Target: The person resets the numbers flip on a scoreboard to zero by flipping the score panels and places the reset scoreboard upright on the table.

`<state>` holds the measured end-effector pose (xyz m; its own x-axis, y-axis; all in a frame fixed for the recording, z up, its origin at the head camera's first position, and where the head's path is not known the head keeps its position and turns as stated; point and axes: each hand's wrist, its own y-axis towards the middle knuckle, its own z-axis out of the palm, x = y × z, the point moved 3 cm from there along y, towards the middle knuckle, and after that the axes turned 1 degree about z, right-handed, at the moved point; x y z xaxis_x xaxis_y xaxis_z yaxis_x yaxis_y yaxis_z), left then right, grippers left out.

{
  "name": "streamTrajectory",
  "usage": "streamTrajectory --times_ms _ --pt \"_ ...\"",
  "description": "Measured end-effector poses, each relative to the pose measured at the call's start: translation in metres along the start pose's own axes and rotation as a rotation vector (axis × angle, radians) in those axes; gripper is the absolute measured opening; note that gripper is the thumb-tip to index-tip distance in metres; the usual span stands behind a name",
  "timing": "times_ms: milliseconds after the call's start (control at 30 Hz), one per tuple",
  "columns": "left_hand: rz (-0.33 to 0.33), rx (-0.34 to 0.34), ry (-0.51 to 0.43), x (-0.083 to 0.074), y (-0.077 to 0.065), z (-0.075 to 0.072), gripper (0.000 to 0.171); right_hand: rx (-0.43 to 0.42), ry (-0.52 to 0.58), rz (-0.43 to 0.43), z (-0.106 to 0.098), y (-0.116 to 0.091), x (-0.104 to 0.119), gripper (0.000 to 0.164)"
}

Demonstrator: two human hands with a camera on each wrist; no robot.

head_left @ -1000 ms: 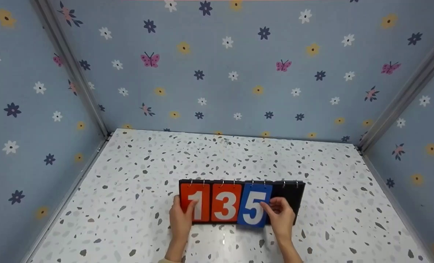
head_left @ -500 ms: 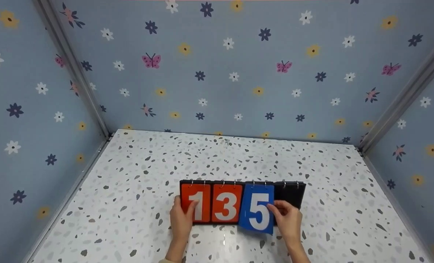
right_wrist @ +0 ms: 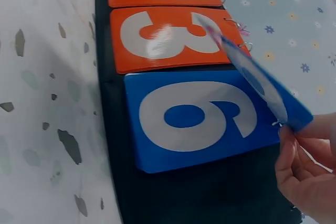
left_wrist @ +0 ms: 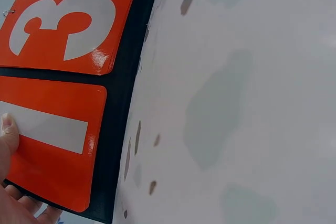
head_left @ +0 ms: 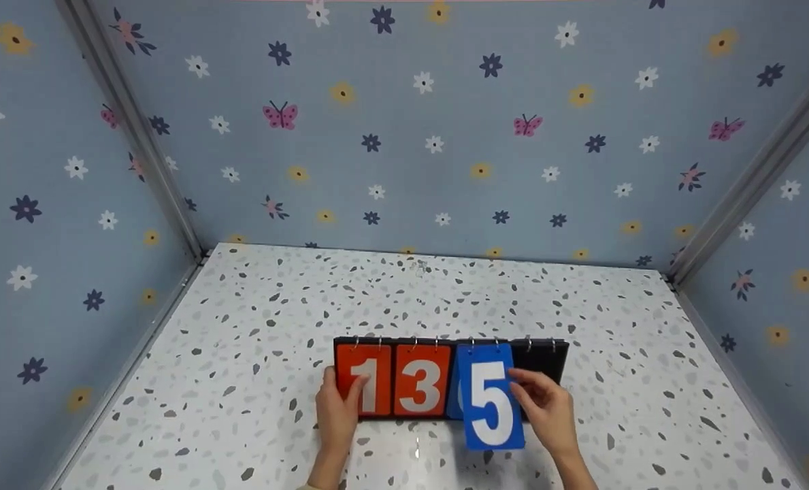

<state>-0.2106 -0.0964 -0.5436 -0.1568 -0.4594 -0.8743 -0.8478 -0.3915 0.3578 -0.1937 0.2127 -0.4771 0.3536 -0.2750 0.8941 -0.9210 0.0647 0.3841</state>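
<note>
A black flip scoreboard [head_left: 546, 359] with ring-bound number cards stands on the speckled table. My left hand [head_left: 336, 412] grips its left end, thumb across the red card 1 [left_wrist: 50, 135] and fingers behind the board. Beside that hangs the red card 3 [head_left: 420, 386]. My right hand [head_left: 548, 407] pinches the right edge of the blue card 5 [head_left: 491, 405], lifted off its stack toward the camera. Beneath it, the blue card 6 [right_wrist: 184, 121] lies against the board in the right wrist view. The fourth position shows bare black backing.
The white speckled table [head_left: 254, 327] extends around the board. Blue flowered panels [head_left: 404, 170] close off the back and both sides, with grey metal posts [head_left: 135, 136] at the corners.
My right hand has shifted right, swinging card 5 up off the stack and toward the camera, so that a blue card shows beneath. The left hand keeps its grip in the same place.
</note>
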Motion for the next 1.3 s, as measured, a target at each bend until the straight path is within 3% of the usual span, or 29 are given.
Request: streamTrajectory --times_ms 133,267,467,700,900,1100,1300 --pt "0.003 -0.002 0.008 0.001 0.0 0.0 0.035 0.086 0.105 -0.075 -0.002 0.001 0.021 0.02" --pt "0.008 -0.004 0.009 0.001 0.001 0.0 0.035 0.123 0.106 -0.103 -0.004 0.004 0.035 0.022" --pt "0.008 0.002 0.002 0.001 0.001 0.0 0.035 0.029 0.018 -0.096 -0.005 0.013 0.041 0.019" --pt "0.001 0.009 0.012 0.001 0.001 0.0 0.036 -0.082 -0.059 -0.275 -0.004 0.03 0.054 0.016" --pt "0.021 -0.007 0.012 0.0 0.0 0.0 0.035 -0.16 -0.143 -0.372 -0.002 0.045 0.062 0.014" --pt "0.024 -0.012 0.023 -0.001 0.0 0.0 0.034 -0.175 -0.154 -0.348 -0.001 0.063 0.043 0.011" --pt "0.028 -0.01 0.023 0.0 0.0 0.0 0.035 -0.18 -0.257 -0.343 0.002 0.081 0.03 0.007"
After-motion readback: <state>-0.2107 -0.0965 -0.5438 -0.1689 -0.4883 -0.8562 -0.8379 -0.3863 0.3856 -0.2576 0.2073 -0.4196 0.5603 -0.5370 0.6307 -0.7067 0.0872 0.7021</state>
